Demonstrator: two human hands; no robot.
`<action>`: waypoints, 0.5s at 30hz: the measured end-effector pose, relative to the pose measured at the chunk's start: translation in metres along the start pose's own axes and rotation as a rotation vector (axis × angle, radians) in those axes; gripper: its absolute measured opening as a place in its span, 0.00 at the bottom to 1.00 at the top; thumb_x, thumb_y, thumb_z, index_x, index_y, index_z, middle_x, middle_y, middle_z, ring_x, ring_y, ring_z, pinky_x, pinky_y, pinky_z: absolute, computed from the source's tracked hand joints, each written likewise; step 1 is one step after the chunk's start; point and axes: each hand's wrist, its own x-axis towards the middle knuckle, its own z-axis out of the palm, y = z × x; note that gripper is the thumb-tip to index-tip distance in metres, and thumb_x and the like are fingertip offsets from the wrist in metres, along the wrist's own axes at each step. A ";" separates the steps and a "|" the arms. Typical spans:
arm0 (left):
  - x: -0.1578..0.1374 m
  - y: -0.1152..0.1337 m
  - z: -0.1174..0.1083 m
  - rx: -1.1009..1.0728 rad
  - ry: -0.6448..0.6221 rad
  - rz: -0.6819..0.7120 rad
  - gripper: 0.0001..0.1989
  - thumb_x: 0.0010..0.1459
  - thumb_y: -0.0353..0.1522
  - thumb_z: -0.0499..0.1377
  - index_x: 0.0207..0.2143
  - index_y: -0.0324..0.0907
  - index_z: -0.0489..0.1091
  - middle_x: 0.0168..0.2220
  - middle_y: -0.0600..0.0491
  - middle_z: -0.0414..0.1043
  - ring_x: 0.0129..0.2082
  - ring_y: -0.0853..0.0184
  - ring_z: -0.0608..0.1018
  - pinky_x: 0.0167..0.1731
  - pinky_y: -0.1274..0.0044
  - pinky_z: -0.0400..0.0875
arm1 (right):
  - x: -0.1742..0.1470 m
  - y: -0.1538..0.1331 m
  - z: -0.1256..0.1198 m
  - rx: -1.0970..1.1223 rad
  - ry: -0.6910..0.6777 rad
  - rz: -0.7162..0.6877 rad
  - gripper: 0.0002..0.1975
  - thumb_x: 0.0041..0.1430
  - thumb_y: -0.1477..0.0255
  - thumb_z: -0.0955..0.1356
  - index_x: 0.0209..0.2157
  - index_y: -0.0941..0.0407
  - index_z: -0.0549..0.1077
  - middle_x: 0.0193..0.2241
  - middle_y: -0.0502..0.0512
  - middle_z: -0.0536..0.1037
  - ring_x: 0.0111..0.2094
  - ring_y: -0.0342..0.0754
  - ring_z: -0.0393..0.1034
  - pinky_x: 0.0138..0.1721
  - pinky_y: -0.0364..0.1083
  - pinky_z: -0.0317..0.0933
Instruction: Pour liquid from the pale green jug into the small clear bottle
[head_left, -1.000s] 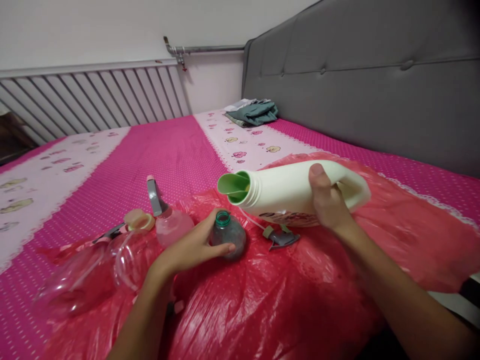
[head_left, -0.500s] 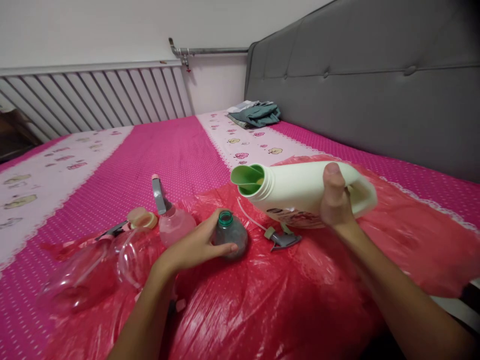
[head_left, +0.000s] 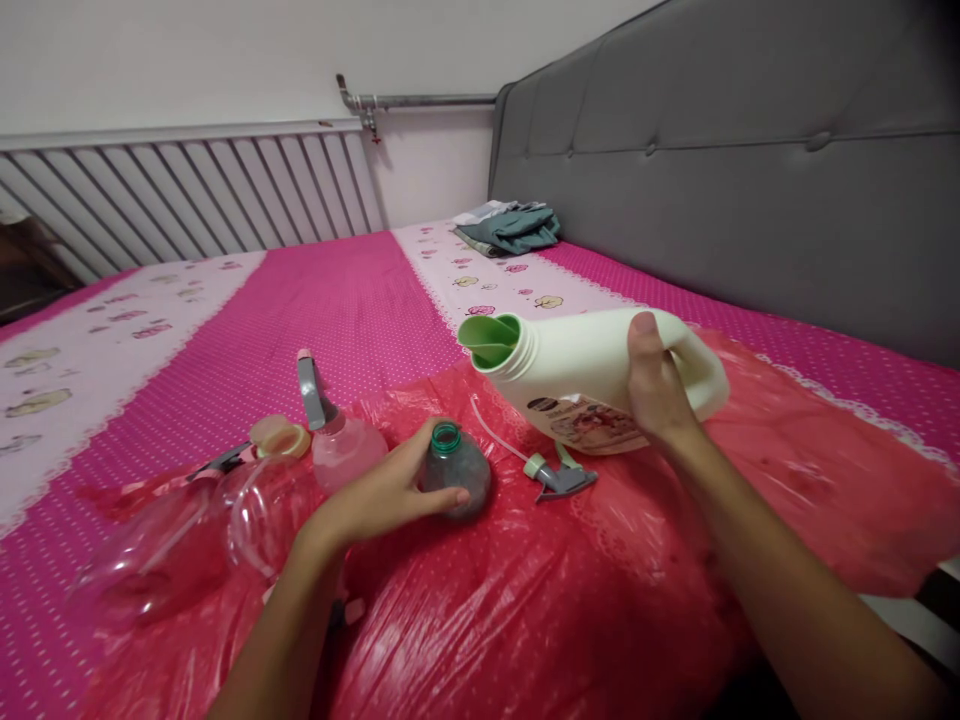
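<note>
Closest, red plastic sheeting [head_left: 465, 620] covers part of the bed [head_left: 322, 300]. On it, the left hand [head_left: 394, 490] grips a dark, see-through bottle [head_left: 466, 478], upright and uncapped, by its side. A grey spray head [head_left: 566, 480] lies just beside it. The right hand [head_left: 660, 390] clasps a white jug [head_left: 581, 345], tilted sideways, its green spout [head_left: 487, 340] above the bottle and apart from it. Beyond lie folded clothes [head_left: 517, 230] near a grey headboard [head_left: 720, 170]; farther off, a radiator [head_left: 225, 195].

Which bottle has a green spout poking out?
The white bottle in the right hand. The grayish bottle in the left hand has only a round green rim.
</note>
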 end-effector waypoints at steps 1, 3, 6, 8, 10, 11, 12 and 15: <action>0.000 0.000 0.000 0.001 0.001 0.000 0.37 0.61 0.53 0.64 0.63 0.42 0.59 0.60 0.43 0.70 0.57 0.48 0.74 0.56 0.60 0.70 | 0.001 0.000 0.000 0.013 -0.006 0.018 0.59 0.65 0.29 0.39 0.48 0.62 0.76 0.37 0.65 0.73 0.41 0.49 0.72 0.42 0.47 0.67; 0.000 -0.001 0.000 0.004 0.000 -0.002 0.37 0.61 0.53 0.64 0.63 0.41 0.59 0.62 0.42 0.69 0.59 0.47 0.73 0.56 0.59 0.70 | 0.002 0.001 0.000 0.036 -0.024 0.028 0.63 0.59 0.22 0.42 0.51 0.63 0.75 0.41 0.65 0.74 0.46 0.50 0.72 0.47 0.48 0.68; 0.000 -0.001 -0.001 0.006 0.000 -0.004 0.38 0.61 0.52 0.64 0.64 0.41 0.60 0.61 0.42 0.70 0.57 0.47 0.74 0.55 0.59 0.71 | 0.001 0.005 0.002 0.045 -0.052 -0.002 0.64 0.53 0.19 0.46 0.49 0.64 0.73 0.41 0.63 0.73 0.45 0.45 0.70 0.51 0.47 0.68; -0.001 -0.002 -0.001 0.007 0.001 -0.004 0.38 0.61 0.52 0.64 0.64 0.41 0.60 0.59 0.42 0.72 0.54 0.48 0.76 0.52 0.60 0.72 | 0.000 0.008 0.005 0.035 -0.044 -0.018 0.61 0.54 0.19 0.48 0.44 0.65 0.73 0.37 0.61 0.72 0.42 0.42 0.69 0.52 0.45 0.68; -0.001 -0.002 -0.001 0.006 0.000 -0.003 0.38 0.61 0.53 0.64 0.64 0.40 0.60 0.56 0.43 0.73 0.51 0.50 0.78 0.50 0.61 0.73 | 0.000 0.012 0.007 0.022 -0.013 -0.037 0.59 0.56 0.20 0.49 0.41 0.65 0.72 0.36 0.60 0.71 0.41 0.41 0.67 0.53 0.45 0.67; -0.002 -0.002 -0.001 0.005 -0.001 -0.002 0.39 0.61 0.53 0.64 0.64 0.40 0.59 0.55 0.43 0.74 0.50 0.50 0.78 0.50 0.62 0.73 | 0.001 0.015 0.008 0.017 0.005 -0.048 0.57 0.58 0.21 0.50 0.41 0.65 0.72 0.36 0.60 0.71 0.41 0.41 0.67 0.53 0.45 0.67; -0.002 -0.002 -0.001 0.003 -0.002 -0.001 0.39 0.61 0.53 0.64 0.64 0.40 0.59 0.54 0.44 0.74 0.50 0.50 0.78 0.50 0.62 0.73 | 0.002 0.017 0.009 0.014 0.020 -0.060 0.55 0.60 0.23 0.51 0.41 0.65 0.72 0.36 0.60 0.71 0.42 0.41 0.67 0.54 0.45 0.67; -0.001 -0.003 0.000 -0.003 -0.005 0.001 0.39 0.61 0.53 0.64 0.64 0.41 0.59 0.55 0.44 0.74 0.51 0.50 0.78 0.50 0.63 0.73 | 0.006 0.026 0.009 0.013 0.055 -0.086 0.49 0.68 0.29 0.54 0.43 0.65 0.71 0.37 0.59 0.70 0.43 0.40 0.67 0.53 0.43 0.67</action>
